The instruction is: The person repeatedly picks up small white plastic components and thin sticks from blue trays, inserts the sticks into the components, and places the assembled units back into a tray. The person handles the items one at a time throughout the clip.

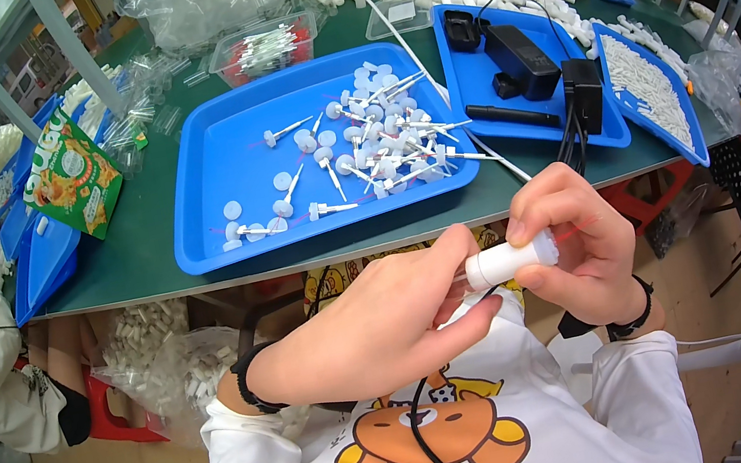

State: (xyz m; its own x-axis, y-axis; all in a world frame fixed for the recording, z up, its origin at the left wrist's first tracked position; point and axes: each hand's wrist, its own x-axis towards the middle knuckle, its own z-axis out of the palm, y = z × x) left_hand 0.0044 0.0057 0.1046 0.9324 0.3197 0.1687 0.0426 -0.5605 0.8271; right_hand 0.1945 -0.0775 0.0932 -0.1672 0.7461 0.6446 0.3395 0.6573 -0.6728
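**A:** Two hands on one small white plastic tube (pixel 507 261)? Why so close to the chest?

**B:** Steadier, I guess. Left hand (pixel 378 329) pinches one end, right hand (pixel 582 249) grips the other, just below the blue tray (pixel 226 173) of white pin parts (pixel 380 145).

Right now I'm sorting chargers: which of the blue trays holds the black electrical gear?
The middle-right blue tray, with a black adapter and a black rod. The others hold white parts.
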